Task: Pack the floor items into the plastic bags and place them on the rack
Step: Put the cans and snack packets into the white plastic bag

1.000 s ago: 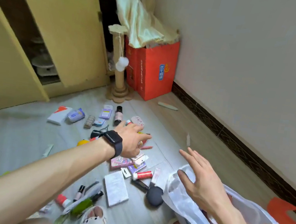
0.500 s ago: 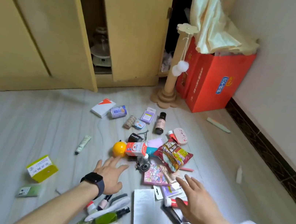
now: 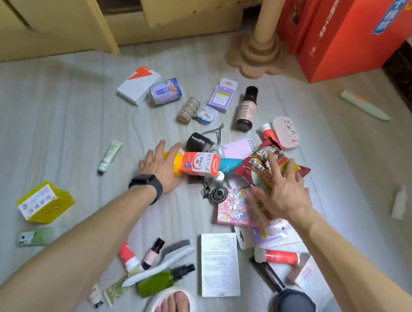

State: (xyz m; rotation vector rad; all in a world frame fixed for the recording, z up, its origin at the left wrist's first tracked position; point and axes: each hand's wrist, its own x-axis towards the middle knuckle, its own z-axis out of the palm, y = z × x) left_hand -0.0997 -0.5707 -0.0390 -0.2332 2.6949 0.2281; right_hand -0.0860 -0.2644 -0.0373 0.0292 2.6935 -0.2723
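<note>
Both hands had advanced forward | left hand (image 3: 162,170) splayed wide beside carton (image 3: 199,167) | right hand (image 3: 286,194) splayed wide over snack bag (image 3: 265,162) | nothing gripped; pickup judged imminent

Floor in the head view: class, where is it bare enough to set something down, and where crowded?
Bare: the floor left of the tube, between cabinet and yellow box; also between snack bag and lone white bottle. Crowded: the middle, around the left hand and right hand.

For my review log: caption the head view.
Left hand at the carton, right hand over the snack bag, on a littered floor.
</note>
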